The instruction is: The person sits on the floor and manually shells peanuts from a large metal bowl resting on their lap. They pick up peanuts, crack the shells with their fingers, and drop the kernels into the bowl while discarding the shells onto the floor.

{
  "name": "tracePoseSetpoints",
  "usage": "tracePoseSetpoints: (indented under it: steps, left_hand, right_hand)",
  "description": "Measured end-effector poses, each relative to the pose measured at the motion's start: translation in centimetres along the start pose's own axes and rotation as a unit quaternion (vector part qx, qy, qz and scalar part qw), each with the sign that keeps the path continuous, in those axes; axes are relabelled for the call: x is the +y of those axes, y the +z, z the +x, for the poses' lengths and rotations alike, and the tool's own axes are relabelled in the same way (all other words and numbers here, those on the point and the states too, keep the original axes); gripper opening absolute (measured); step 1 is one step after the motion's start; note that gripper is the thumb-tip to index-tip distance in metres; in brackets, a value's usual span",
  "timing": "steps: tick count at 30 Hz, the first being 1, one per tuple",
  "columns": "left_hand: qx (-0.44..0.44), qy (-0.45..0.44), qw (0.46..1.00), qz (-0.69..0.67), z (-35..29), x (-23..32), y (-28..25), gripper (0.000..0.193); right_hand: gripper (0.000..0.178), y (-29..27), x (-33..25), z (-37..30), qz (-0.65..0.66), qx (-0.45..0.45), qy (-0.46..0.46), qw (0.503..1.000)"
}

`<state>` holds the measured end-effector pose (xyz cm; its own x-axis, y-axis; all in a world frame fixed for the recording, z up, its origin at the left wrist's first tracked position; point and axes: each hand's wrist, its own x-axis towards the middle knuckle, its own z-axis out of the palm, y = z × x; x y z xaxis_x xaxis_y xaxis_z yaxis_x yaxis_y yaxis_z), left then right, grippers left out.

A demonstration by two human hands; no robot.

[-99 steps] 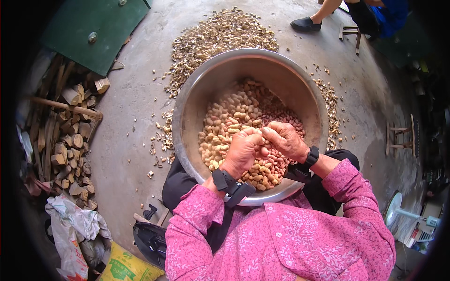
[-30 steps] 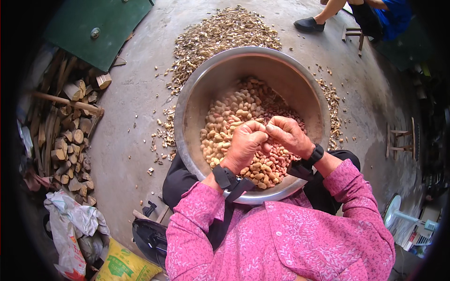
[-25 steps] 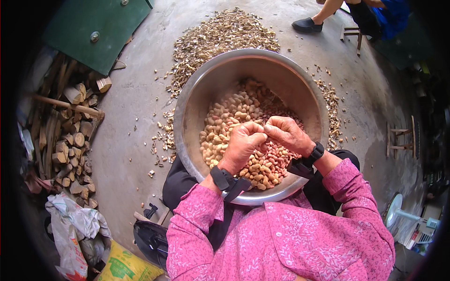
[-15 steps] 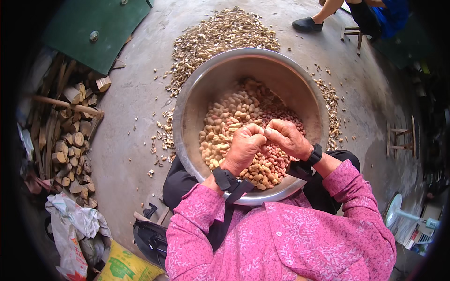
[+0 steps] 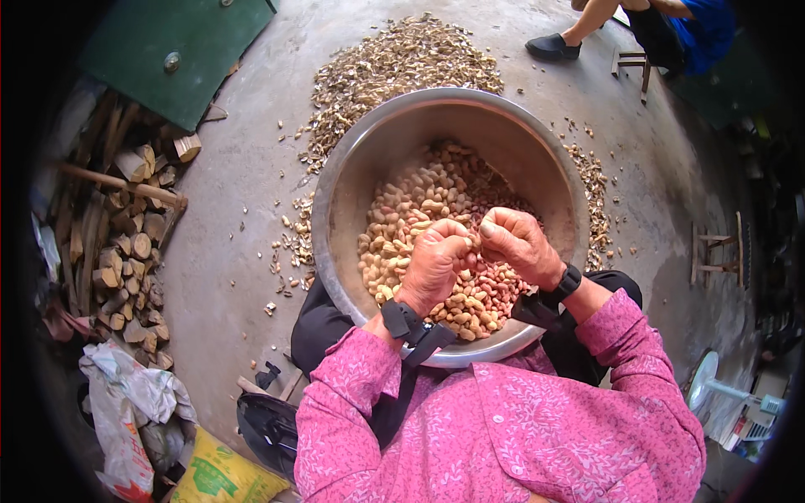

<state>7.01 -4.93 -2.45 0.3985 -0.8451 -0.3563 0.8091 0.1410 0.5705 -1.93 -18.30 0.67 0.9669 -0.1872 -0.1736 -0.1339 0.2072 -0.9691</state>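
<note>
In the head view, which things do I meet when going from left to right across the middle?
Stacked firewood → scattered shells on the floor → metal bowl → left hand → right hand → small wooden stool.

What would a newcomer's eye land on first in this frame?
The big metal basin of peanuts at centre, with the left hand and right hand pinched together over it. Beyond its far rim lies a heap of empty shells; cut firewood is stacked at left.
</note>
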Motion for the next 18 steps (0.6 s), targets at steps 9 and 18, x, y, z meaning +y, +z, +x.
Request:
tracePoseSetpoints:
  steps: [9, 18]
  left_hand:
    - [0.048, 0.062, 0.996, 0.035, 0.3, 0.5, 0.1, 0.004]
    - [0.050, 0.072, 0.993, 0.076, 0.3, 0.1, -0.3, 0.006]
  right_hand:
    - [0.023, -1.2, 1.3, 0.4, -0.079, 0.022, -0.002, 0.997]
    - [0.019, -1.1, 1.1, 0.7, -0.067, 0.015, 0.022, 0.997]
